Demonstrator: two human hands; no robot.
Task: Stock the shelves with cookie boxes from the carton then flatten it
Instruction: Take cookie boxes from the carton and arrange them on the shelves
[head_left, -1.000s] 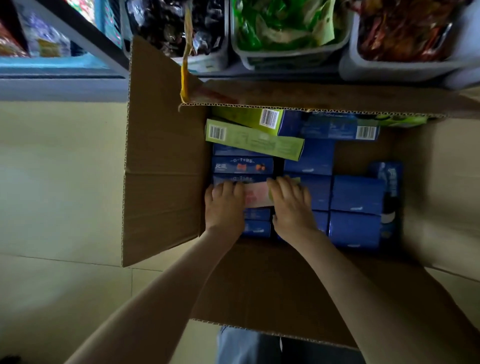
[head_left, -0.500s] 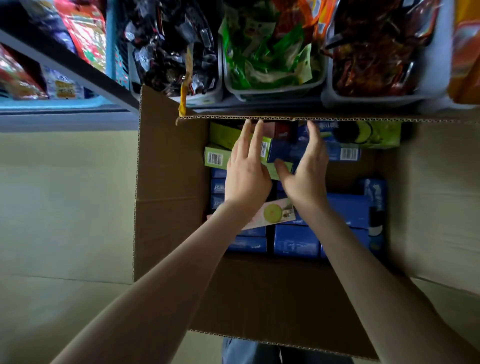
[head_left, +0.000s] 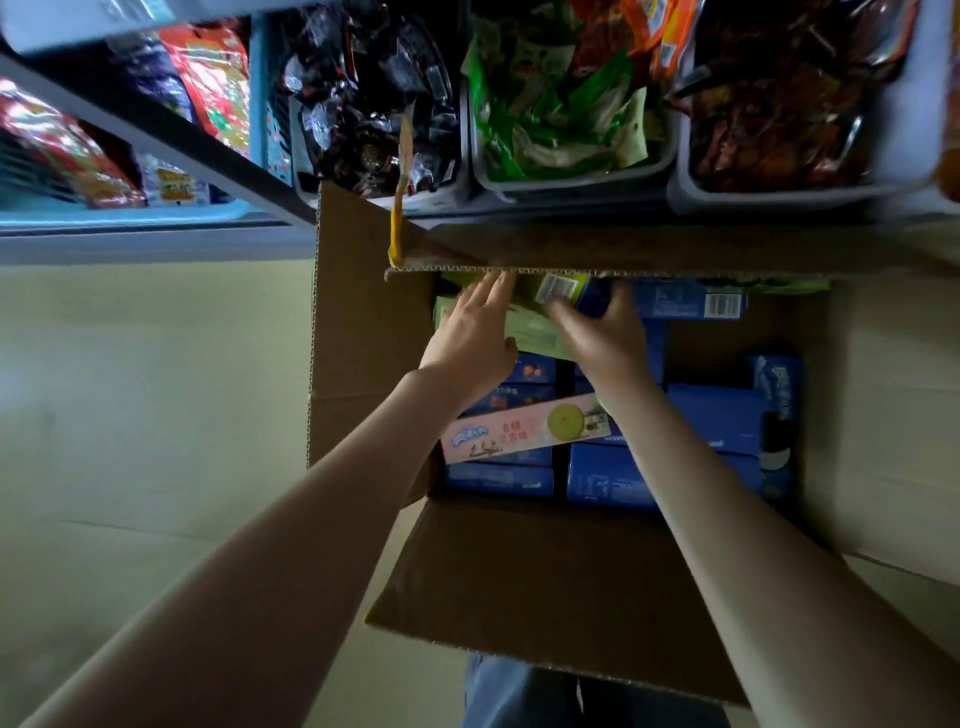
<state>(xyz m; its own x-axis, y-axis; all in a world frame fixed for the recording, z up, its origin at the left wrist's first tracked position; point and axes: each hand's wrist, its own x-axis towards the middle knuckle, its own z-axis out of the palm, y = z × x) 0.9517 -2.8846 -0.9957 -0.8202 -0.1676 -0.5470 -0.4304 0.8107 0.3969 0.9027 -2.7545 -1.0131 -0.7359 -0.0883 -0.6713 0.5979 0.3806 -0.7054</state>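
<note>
Carton (head_left: 545, 582) on the pale floor (head_left: 130, 389), its flaps spread wide, with the far flap lying toward the shelf bins (head_left: 571, 179). Inside, blue cookie boxes (head_left: 608, 475) are packed in rows. A pink box (head_left: 524, 428) lies slantwise across them toward the near left. Two green ones sit along the far wall.

Both arms reach into that far end. The left grip (head_left: 470, 338) is spread flat, fingers straight. Its palm is over the left end of the flat green box (head_left: 530, 332) and its fingertips reach the edge of the far flap.

The right grip (head_left: 602, 338) is just beside it. Thumb and curled fingers close on the barcoded green box (head_left: 558, 286), which stands against the far wall directly ahead of the knuckles. Motion blur softens the fingers, so how firm the hold is cannot be told.

The pink box lies nearer the body than either grip, partly under the wrists.

A strip of yellow tape (head_left: 400, 208) hangs from the far flap's left corner. The bins above hold dark-wrapped sweets, green packets and red-brown packets.
</note>
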